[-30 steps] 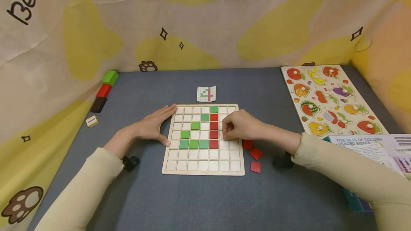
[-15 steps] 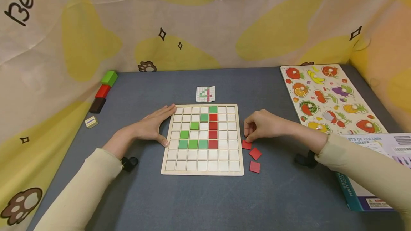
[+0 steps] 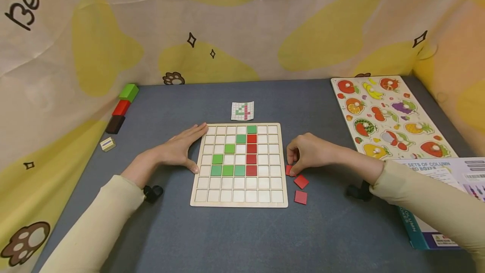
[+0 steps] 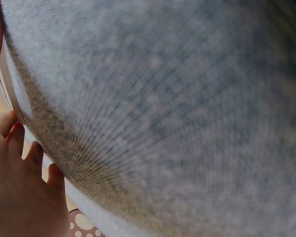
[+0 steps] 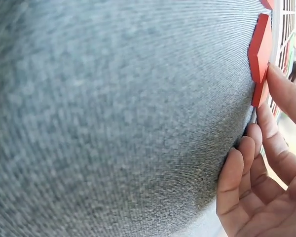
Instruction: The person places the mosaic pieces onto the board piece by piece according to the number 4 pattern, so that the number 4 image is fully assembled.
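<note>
A wooden grid board (image 3: 223, 204) lies flat on the table, with several green tiles (image 3: 228, 170) and a column of red tiles (image 3: 251, 149) in its squares. My left hand (image 3: 178, 148) is spread along the board's left edge, thumb and fingertips against the rim. Just beyond the right edge, my right hand (image 3: 310, 151) pinches a red square tile (image 3: 289, 169) between thumb and index finger. In the right wrist view, both fingertips are at that tile (image 5: 258, 95) beside another red tile (image 5: 260, 49). Two loose red tiles (image 3: 301, 197) lie closer to me.
A small pattern card (image 3: 242, 111) lies behind the board. At the right are a fruit puzzle board (image 3: 394, 117) and a printed box (image 3: 428, 224). Green, red and black blocks (image 3: 122, 108) and a small striped block (image 3: 107, 144) line the left side.
My right hand has moved right, from over the board to the nearest loose red tile, and its thumb and index finger have come down on it. The left hand stays in place.
</note>
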Tool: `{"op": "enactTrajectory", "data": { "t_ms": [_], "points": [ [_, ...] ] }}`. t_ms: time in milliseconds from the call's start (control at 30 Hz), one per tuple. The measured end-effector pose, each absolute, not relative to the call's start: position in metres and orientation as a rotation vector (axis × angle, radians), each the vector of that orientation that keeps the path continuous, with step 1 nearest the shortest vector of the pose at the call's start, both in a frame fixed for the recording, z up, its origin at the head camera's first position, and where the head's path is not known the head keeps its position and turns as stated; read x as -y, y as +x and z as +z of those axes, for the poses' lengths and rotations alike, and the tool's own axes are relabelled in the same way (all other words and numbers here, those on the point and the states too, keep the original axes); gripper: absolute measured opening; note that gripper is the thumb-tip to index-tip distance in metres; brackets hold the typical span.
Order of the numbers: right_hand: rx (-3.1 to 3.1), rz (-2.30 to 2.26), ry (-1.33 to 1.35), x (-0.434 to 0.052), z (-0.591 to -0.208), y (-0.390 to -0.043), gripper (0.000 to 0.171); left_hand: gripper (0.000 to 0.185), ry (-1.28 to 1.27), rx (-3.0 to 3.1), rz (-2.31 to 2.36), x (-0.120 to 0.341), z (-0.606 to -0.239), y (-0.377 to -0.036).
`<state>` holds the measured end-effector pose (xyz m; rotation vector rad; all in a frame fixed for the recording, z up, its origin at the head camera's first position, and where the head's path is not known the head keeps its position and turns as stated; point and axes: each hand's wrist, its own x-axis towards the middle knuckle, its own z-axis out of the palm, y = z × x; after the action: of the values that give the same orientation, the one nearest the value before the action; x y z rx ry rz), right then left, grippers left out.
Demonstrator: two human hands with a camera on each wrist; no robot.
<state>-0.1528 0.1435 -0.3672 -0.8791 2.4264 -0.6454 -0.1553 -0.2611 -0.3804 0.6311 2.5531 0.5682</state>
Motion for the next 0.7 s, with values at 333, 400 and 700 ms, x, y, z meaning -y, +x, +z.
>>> {"op": "enactTrajectory", "data": {
  "t_ms": [333,400,700],
  "points": [
    [-2.440,-0.649,-0.862,-0.139,-0.364,-0.152,0.023,0.131,0.632,-2.549,0.576,0.260,-0.381,-0.155],
    [-2.439,-0.637,-0.868,-0.138,-0.364,-0.152,0.024,0.131,0.630,-2.549,0.576,0.260,-0.381,-0.155],
    [-2.495,-0.641,-0.833,-0.137,-0.353,-0.158,0.020,0.132,0.631,-2.544,0.583,0.261,-0.381,-0.156]
  ]
}}
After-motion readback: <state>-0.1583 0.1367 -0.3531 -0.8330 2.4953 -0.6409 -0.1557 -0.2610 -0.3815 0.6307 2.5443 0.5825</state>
